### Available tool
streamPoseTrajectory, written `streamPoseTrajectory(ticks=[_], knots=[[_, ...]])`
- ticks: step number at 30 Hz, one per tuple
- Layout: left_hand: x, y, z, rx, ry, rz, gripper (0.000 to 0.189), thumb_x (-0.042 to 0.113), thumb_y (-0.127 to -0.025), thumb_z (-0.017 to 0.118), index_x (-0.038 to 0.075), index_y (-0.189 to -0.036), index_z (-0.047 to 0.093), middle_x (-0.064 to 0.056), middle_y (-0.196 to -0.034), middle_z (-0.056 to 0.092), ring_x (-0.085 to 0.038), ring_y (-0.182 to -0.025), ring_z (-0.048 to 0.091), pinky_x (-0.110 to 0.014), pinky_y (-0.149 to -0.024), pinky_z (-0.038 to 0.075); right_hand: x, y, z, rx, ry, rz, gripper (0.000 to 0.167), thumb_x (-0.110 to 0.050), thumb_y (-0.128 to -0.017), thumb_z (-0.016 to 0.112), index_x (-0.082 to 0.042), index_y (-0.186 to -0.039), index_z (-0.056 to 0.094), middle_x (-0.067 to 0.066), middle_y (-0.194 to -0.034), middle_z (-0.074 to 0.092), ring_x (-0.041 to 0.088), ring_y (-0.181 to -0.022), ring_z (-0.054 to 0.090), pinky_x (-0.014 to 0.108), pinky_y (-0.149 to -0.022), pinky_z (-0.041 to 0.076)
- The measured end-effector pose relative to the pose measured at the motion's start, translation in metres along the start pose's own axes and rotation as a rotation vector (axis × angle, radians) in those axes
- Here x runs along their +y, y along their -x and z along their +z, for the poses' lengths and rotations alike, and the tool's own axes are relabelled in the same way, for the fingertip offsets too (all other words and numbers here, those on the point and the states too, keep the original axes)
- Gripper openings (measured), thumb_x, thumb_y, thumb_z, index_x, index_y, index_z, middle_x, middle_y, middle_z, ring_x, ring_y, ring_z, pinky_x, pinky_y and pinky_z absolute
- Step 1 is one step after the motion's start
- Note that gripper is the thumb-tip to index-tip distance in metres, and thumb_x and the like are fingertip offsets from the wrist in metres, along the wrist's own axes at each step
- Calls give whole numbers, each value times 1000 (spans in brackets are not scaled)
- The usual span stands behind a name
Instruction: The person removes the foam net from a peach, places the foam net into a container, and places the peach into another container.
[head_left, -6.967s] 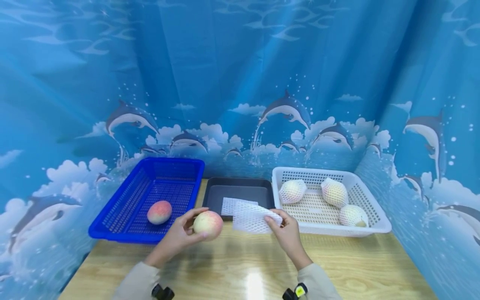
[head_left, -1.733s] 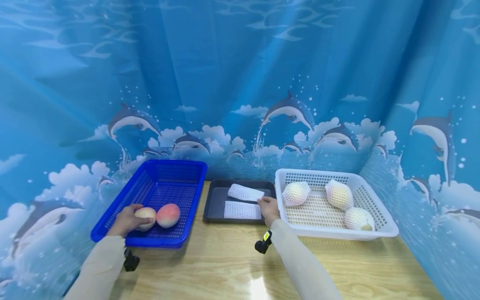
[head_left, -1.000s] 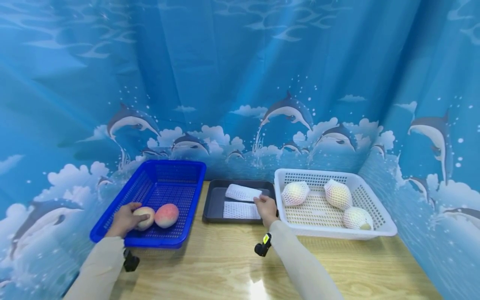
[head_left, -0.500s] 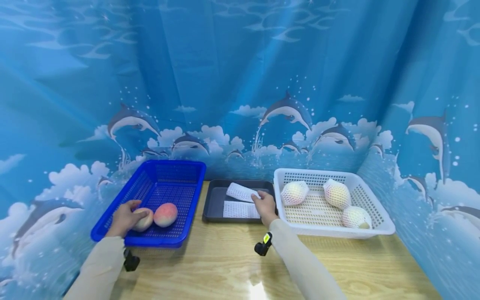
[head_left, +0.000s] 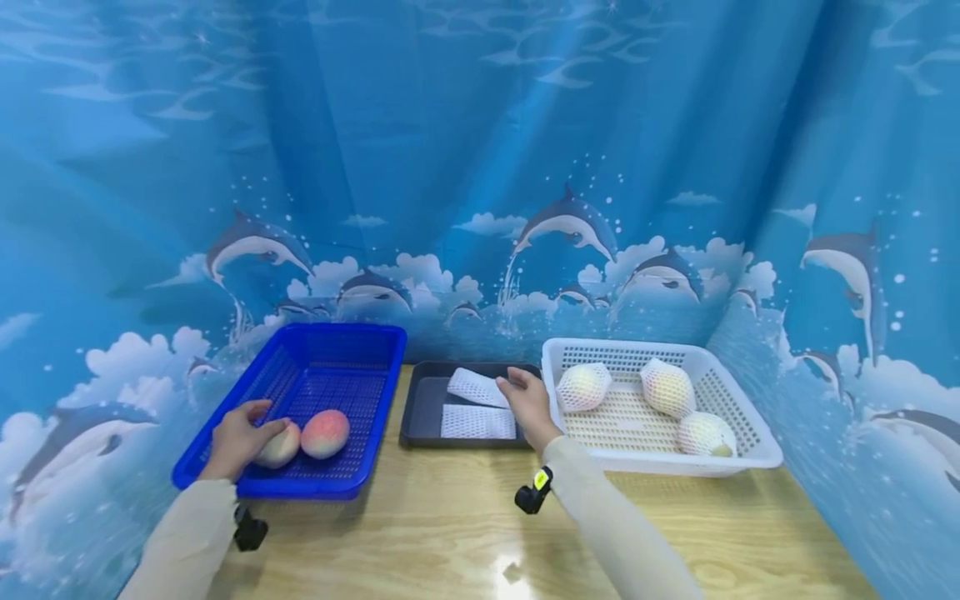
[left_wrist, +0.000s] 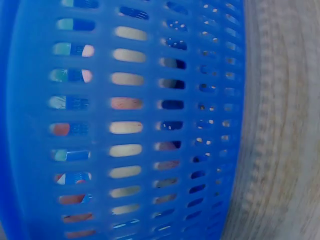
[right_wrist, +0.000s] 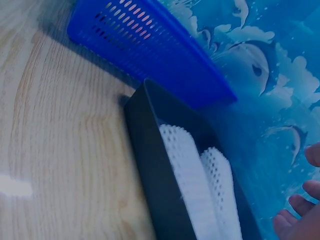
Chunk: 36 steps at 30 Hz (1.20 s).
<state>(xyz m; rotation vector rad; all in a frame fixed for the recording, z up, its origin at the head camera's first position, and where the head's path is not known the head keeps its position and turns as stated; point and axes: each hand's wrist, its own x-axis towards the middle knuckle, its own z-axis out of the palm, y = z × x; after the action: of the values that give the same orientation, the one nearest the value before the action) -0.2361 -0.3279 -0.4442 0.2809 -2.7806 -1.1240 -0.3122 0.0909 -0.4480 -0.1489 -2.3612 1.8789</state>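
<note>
In the head view my left hand (head_left: pixel 236 440) is inside the blue basket (head_left: pixel 341 492), its thumb at the top of a pale peach (head_left: pixel 279 448) and its fingers loosely spread. Whether it still touches the peach I cannot tell. A redder peach (head_left: pixel 326 434) lies right beside that one. My right hand (head_left: pixel 530 407) hovers over the right end of the dark tray (head_left: pixel 427 404), fingers loosely bent around nothing. Two white foam net sleeves lie flat in the tray, a rear one (head_left: pixel 477 387) and a front one (head_left: pixel 477 422). The basket's slotted wall (left_wrist: pixel 100 115) hides the left hand in the left wrist view.
To the right stands a white basket (head_left: pixel 765 454) with three net-wrapped fruits, one of them a wrapped fruit (head_left: pixel 583 387) by its left wall. All containers sit on a wooden table (head_left: pixel 420 533) before a dolphin-print curtain (head_left: pixel 450 167).
Since seven seconds ago, the left hand has brought its peach into the blue basket and the right hand its net into the tray. Lately, both hands have loosened and drawn slightly away from them.
</note>
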Motion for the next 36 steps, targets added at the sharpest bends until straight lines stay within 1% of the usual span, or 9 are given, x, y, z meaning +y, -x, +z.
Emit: streamPoseTrajectory(ticks=[4, 7, 10, 13, 17, 21, 28, 33, 36], knots=[[3, 0, -4, 7, 9, 3, 69, 34, -91, 65, -14, -135, 41, -37, -135, 42, -52, -123, 40, -61, -99, 39, -10, 2, -5, -11, -42, -36, 44, -15, -91, 65, 4, -129, 55, 24, -132, 55, 36, -123, 52, 44, -103, 45], [9, -1, -6, 1, 6, 1, 73, 40, -90, 65, -12, -136, 40, -37, -136, 42, -52, -124, 39, -61, -100, 39, -15, 3, -10, -25, -62, -24, 45, -17, -92, 64, 3, -131, 53, 22, -133, 54, 35, -123, 51, 44, -103, 45], [15, 0, -6, 2, -13, -1, 75, 43, -90, 64, -11, -137, 40, -36, -137, 42, -51, -125, 39, -60, -100, 39, -17, 3, -15, -39, -57, 0, 47, -20, -92, 64, -2, -134, 52, 18, -136, 53, 32, -125, 50, 43, -104, 44], [22, 1, -5, 3, -17, -6, 77, 46, -90, 63, -9, -138, 40, -35, -138, 42, -50, -126, 39, -60, -100, 39, -19, 3, -20, -50, -40, -7, 48, -22, -93, 63, -3, -135, 51, 17, -137, 52, 32, -126, 49, 43, -105, 44], [31, 5, -4, -17, -2, 2, 81, 51, -90, 61, -8, -141, 37, -35, -140, 39, -51, -128, 36, -61, -101, 38, -24, 3, -27, -42, -33, -14, 48, -22, -94, 63, -4, -136, 50, 17, -138, 51, 32, -127, 48, 42, -105, 44], [40, 8, -2, -30, 12, 19, 80, 50, -90, 60, -7, -142, 36, -34, -141, 38, -51, -129, 36, -61, -103, 37, -30, 0, -36, -32, -26, -9, 49, -24, -93, 64, -6, -136, 50, 15, -139, 50, 31, -129, 46, 41, -106, 43], [54, 14, 7, -23, 30, 52, 76, 45, -89, 64, -3, -141, 39, -31, -141, 41, -49, -130, 36, -59, -106, 34, -36, -8, -56, -29, 9, -21, 51, -26, -93, 64, -9, -138, 48, 12, -142, 47, 29, -133, 42, 40, -108, 41], [66, 18, 12, -36, 26, 70, 78, 48, -88, 64, -1, -143, 37, -30, -142, 40, -47, -131, 35, -60, -107, 32, -40, -15, -75, -20, 34, -40, 51, -25, -94, 62, -8, -139, 46, 12, -143, 46, 29, -134, 40, 41, -108, 41], [72, 21, 15, -43, 30, 100, 76, 46, -89, 64, -1, -143, 38, -29, -142, 42, -47, -131, 36, -60, -106, 33, -41, -21, -88, -30, 41, -52, 52, -22, -95, 60, -8, -142, 43, 13, -146, 43, 31, -136, 37, 42, -109, 40]])
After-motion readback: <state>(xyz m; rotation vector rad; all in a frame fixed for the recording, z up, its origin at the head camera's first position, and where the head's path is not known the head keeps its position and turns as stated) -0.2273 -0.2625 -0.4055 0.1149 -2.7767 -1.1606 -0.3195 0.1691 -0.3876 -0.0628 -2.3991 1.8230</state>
